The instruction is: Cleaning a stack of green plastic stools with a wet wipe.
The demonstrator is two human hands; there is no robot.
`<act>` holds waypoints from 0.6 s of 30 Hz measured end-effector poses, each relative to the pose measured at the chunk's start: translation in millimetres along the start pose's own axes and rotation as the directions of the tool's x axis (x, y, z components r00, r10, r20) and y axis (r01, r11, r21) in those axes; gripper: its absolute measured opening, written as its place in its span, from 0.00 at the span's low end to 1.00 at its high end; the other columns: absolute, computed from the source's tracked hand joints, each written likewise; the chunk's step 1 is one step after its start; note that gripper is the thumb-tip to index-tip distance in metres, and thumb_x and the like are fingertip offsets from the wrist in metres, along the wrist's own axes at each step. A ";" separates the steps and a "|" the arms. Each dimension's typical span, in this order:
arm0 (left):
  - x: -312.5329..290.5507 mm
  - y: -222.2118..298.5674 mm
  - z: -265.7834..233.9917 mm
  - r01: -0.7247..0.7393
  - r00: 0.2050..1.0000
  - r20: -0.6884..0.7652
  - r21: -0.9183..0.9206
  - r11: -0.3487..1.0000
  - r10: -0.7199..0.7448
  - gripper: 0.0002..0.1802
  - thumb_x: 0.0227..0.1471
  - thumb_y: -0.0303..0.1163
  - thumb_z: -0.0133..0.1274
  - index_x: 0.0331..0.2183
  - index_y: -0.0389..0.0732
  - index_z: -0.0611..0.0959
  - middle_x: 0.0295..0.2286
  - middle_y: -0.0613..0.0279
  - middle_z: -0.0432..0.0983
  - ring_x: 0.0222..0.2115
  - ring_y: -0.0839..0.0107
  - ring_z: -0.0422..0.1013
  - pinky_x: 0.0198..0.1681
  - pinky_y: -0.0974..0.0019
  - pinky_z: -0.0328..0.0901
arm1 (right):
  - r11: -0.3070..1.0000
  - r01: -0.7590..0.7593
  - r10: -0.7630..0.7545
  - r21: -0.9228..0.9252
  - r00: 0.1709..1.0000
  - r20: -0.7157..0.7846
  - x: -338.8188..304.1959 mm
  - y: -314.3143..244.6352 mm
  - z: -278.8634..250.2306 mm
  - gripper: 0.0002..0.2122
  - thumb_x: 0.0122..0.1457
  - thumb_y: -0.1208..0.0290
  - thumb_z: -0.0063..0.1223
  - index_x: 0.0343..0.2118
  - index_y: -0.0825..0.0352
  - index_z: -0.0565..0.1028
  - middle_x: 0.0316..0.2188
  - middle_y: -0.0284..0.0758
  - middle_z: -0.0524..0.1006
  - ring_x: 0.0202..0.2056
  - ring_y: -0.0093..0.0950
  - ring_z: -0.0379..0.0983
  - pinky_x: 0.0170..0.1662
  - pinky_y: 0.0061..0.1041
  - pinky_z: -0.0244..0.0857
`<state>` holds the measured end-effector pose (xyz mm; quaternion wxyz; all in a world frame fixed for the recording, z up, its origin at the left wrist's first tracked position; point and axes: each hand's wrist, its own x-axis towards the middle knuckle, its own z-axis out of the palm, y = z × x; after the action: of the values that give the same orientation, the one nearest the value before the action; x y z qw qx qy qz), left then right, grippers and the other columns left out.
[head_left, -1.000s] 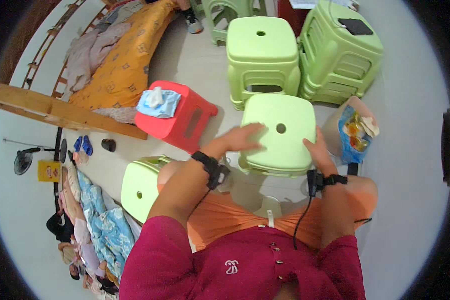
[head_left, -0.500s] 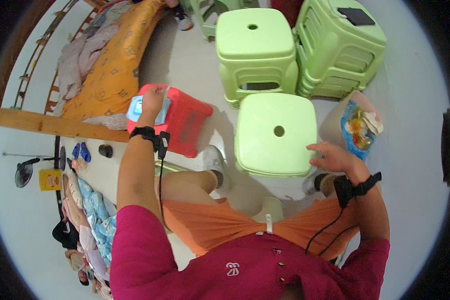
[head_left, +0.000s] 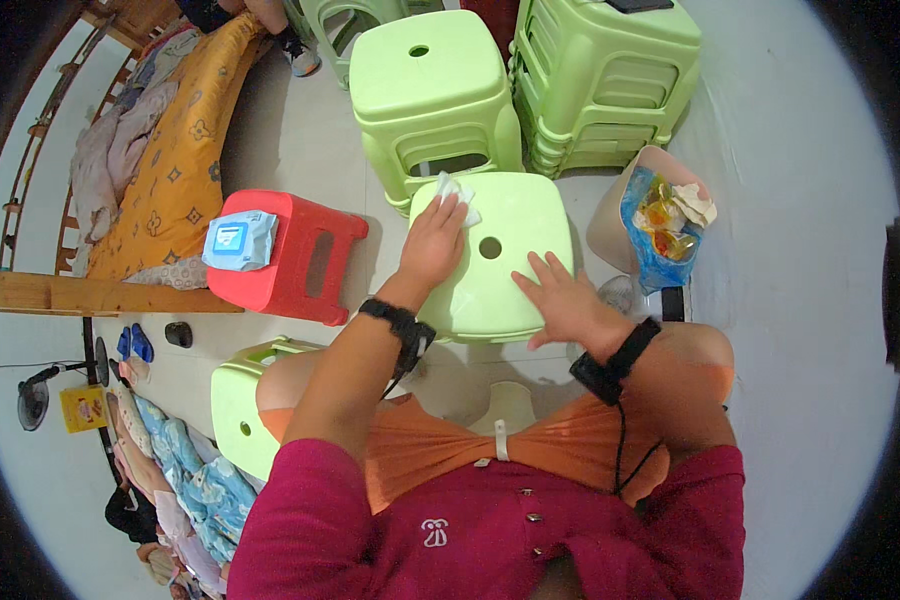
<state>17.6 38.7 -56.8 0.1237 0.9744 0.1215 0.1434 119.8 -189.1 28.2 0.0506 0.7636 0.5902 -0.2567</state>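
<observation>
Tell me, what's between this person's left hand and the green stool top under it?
In the head view, a white wipe shows between the left hand and the green stool, its edges sticking out.

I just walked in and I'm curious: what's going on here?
A person's left hand presses a white wipe to the far left corner of a light green stool, while the right hand spreads over its right edge. A blue packet lies on the red stool to the left; a bin stands to the right.

gap btwn red stool (head_left: 288, 250) & ctr green stool (head_left: 518, 225), bin (head_left: 613, 222) blocking R, stool stack (head_left: 610, 95) far R
</observation>
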 end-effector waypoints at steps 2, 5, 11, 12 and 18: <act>-17.3 13.4 -12.8 0.016 0.999 0.042 0.022 1.000 -0.017 0.25 0.51 0.37 0.47 0.51 0.38 0.70 0.53 0.50 0.61 0.55 0.50 0.56 0.57 0.56 0.52 | 0.999 -0.028 0.025 -0.038 0.996 -0.080 -2.4 -1.3 28.2 0.47 0.36 0.53 0.67 0.61 0.55 0.53 0.62 0.46 0.46 0.62 0.47 0.43 0.55 0.54 0.50; -32.0 13.2 -17.8 0.103 0.984 0.133 0.093 0.990 -0.115 0.35 0.54 0.48 0.45 0.55 0.35 0.62 0.57 0.45 0.54 0.58 0.49 0.49 0.60 0.56 0.47 | 0.996 -0.052 0.038 -0.079 0.985 -0.166 -0.8 -5.9 37.3 0.41 0.43 0.60 0.63 0.61 0.55 0.54 0.63 0.46 0.46 0.63 0.47 0.42 0.54 0.59 0.50; 31.3 15.1 -7.2 0.376 0.890 0.212 0.157 0.913 -0.403 0.45 0.54 0.58 0.38 0.57 0.28 0.53 0.59 0.36 0.42 0.60 0.44 0.41 0.62 0.53 0.38 | 0.998 -0.058 0.042 -0.036 0.938 -0.343 11.7 -5.8 57.9 0.25 0.56 0.73 0.40 0.59 0.55 0.58 0.62 0.44 0.51 0.61 0.48 0.47 0.52 0.60 0.52; 43.1 18.4 -0.5 0.338 0.913 0.190 0.138 0.931 -0.360 0.47 0.53 0.61 0.37 0.57 0.28 0.53 0.59 0.36 0.43 0.60 0.44 0.41 0.62 0.53 0.37 | 0.998 -0.052 0.035 -0.036 0.930 -0.365 11.8 -7.1 57.8 0.25 0.56 0.72 0.40 0.59 0.55 0.58 0.62 0.44 0.51 0.61 0.47 0.47 0.52 0.61 0.52; 101.0 104.7 41.6 -0.038 0.903 0.422 -0.107 0.994 0.080 0.48 0.52 0.64 0.34 0.58 0.30 0.55 0.59 0.40 0.43 0.61 0.49 0.40 0.62 0.54 0.36 | 0.995 -0.070 0.040 -0.077 0.940 -0.339 11.6 -6.6 63.9 0.24 0.56 0.67 0.41 0.58 0.55 0.61 0.61 0.48 0.52 0.60 0.50 0.49 0.50 0.64 0.52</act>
<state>145.4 -40.8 -41.3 0.1897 0.9783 0.0551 -0.0632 94.5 -201.3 -30.7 -0.0104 0.8095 0.5794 -0.0944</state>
